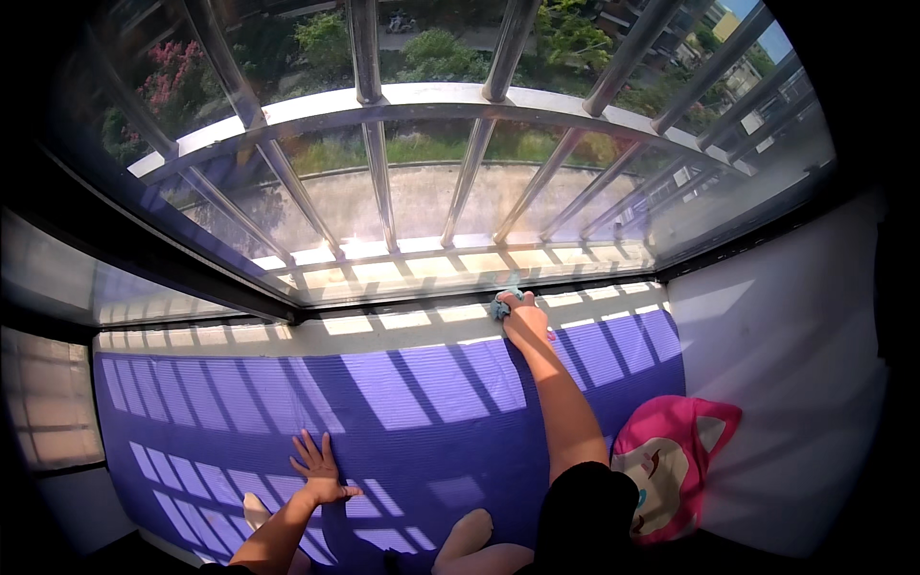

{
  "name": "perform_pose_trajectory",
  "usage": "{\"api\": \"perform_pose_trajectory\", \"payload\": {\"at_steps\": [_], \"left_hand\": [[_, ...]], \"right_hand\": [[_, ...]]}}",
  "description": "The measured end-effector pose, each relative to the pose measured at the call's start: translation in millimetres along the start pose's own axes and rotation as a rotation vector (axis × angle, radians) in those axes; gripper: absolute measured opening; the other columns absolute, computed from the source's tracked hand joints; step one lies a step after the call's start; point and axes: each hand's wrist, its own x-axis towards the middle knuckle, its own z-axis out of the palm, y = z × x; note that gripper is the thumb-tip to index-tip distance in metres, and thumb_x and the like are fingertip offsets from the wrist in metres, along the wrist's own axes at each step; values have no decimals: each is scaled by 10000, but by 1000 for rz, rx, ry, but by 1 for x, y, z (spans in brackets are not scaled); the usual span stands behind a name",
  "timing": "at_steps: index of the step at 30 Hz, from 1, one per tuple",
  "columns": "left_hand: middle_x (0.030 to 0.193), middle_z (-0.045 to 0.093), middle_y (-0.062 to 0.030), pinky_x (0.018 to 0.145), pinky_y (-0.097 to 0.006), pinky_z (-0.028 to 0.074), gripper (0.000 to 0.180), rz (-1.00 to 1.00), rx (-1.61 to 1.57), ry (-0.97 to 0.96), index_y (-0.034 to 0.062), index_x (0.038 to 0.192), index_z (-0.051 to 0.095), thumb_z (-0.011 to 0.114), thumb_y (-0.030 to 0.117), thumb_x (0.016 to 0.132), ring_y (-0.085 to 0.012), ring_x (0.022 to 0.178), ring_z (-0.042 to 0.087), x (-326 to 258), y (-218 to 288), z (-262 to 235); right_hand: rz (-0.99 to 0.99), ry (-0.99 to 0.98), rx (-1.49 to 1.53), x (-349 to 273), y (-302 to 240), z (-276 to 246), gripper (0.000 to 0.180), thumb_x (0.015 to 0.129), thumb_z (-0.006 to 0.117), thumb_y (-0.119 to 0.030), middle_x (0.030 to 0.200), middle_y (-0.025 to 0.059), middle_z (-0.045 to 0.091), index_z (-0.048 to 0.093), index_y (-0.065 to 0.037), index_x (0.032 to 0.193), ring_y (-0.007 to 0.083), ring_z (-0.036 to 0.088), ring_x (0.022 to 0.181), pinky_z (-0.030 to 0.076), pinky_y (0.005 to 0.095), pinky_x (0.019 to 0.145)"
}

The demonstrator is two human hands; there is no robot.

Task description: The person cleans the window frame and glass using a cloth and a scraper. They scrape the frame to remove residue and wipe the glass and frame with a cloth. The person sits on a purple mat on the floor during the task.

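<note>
My right hand (pixel 525 321) reaches forward to the bottom of the window and grips a crumpled grey-blue cloth (pixel 499 306). The cloth is pressed at the dark lower window frame (pixel 412 301), by the pale sill strip (pixel 383 333). My left hand (pixel 318 469) lies flat with fingers spread on a purple ribbed mat (pixel 259 402), to the left and nearer to me. Part of the cloth is hidden under my right fingers.
A pink cat-shaped cushion (pixel 682 460) leans by the white wall (pixel 786 355) on the right. Beyond the glass stand metal bars (pixel 379 187). A dark window post (pixel 192 273) runs along the left. My feet (pixel 470 532) rest on the mat.
</note>
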Motion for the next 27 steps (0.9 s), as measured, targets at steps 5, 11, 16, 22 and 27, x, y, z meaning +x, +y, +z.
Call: {"api": "perform_pose_trajectory", "payload": {"at_steps": [5, 11, 16, 22, 27], "left_hand": [[1316, -281, -338, 860, -727, -2, 1460, 11, -7, 39, 30, 1362, -103, 671, 756, 359, -516, 1202, -278, -5, -4, 3], [1330, -277, -319, 866, -722, 3, 1472, 9, 14, 75, 50, 1368, -102, 638, 790, 333, -504, 1216, -265, -2, -7, 6], [1327, -283, -319, 873, -717, -3, 1490, 7, 22, 71, 62, 1366, -125, 624, 804, 314, -504, 1214, -267, -1, -6, 10], [1314, -303, -321, 875, -716, 2, 1520, -24, 41, 41, 71, 1345, -198, 614, 814, 297, -502, 1206, -285, 1, 0, 1], [1313, -307, -317, 872, -718, 17, 1532, -49, 77, 40, 77, 1336, -219, 605, 824, 283, -500, 1204, -291, 0, -8, 5]], "right_hand": [[-20, 53, -185, 0, 15, -7, 329, 801, 447, -123, 967, 194, 475, 587, -260, 1066, 345, 587, 711, 466, 413, 655], [156, 132, -161, 11, 27, 12, 266, 795, 483, -166, 1003, 195, 465, 589, -220, 1034, 353, 594, 741, 474, 427, 664], [-29, 19, -266, 3, 25, -6, 280, 813, 450, -158, 986, 189, 472, 587, -233, 1045, 314, 606, 735, 476, 394, 657], [127, -9, -213, 12, 14, -2, 249, 806, 467, -172, 970, 196, 482, 573, -180, 1031, 317, 606, 701, 488, 389, 633], [-142, 40, -167, 6, 14, 6, 285, 802, 464, -144, 958, 203, 478, 568, -197, 1062, 318, 605, 689, 487, 383, 627]]}}
